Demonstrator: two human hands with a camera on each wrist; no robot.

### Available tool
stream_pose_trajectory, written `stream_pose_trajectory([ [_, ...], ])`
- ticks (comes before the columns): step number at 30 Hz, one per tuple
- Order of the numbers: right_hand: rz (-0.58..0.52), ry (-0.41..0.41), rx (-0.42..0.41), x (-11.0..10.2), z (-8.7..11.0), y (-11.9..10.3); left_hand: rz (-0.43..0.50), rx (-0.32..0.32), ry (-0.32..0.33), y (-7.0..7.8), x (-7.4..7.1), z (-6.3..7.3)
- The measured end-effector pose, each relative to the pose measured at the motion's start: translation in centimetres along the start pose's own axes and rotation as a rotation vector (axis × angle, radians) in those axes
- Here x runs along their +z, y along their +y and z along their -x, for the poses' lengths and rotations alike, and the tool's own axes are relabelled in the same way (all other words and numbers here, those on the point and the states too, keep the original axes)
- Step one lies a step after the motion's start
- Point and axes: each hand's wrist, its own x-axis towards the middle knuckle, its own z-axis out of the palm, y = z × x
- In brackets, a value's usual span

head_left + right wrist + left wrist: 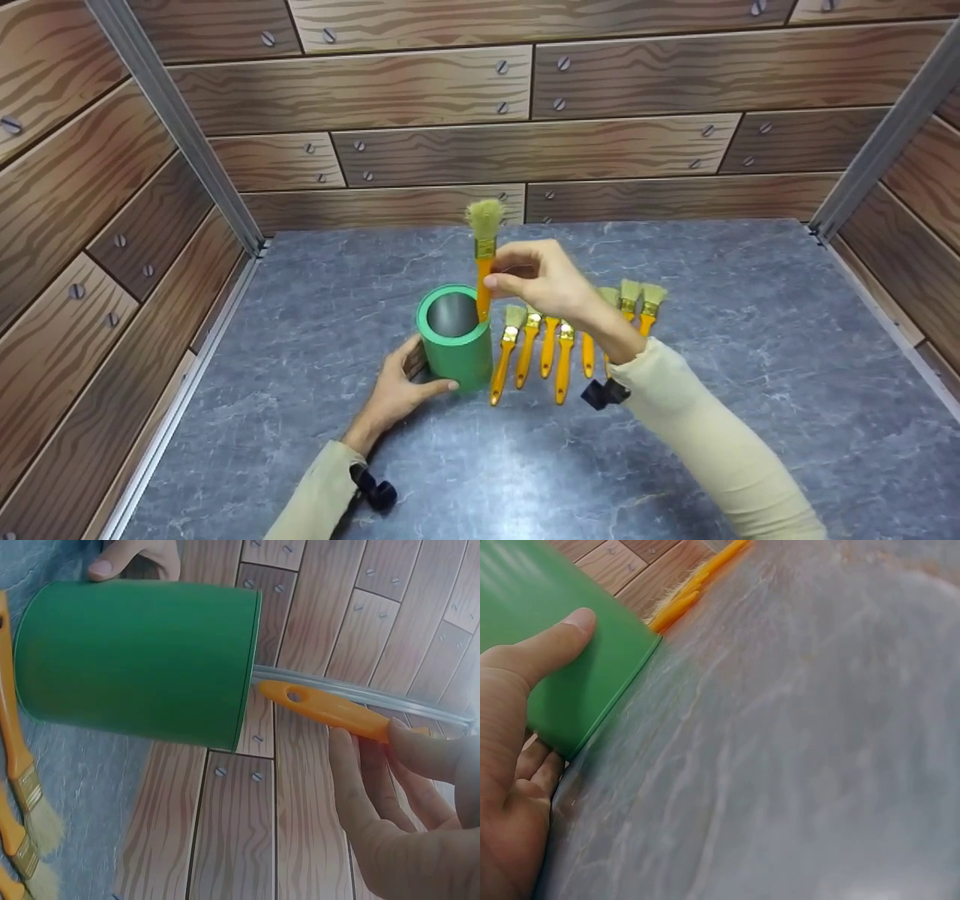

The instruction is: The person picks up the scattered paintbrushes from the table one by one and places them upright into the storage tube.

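A green can with an open top stands upright on the table. My left hand holds it low on its left side, the thumb laid along the wall and the fingers partly hidden behind. In my right hand a paintbrush is pinched between thumb and fingers, bristles up. The brush's orange handle points down, its holed end right at the can's rim. Inside the can only a dark grey wall shows.
Several more paintbrushes with orange handles lie on the grey marbled table, right of the can, partly hidden under my right forearm. Wood-patterned walls with metal corner posts enclose the back and sides.
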Motion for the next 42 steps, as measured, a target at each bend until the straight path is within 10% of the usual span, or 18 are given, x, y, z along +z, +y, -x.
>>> stream_pose_trajectory([
  [42,0.021,-0.003,0.030,1.5,-0.2,3.0,0.006,0.010,-0.017,-0.6,-0.3,0.0],
])
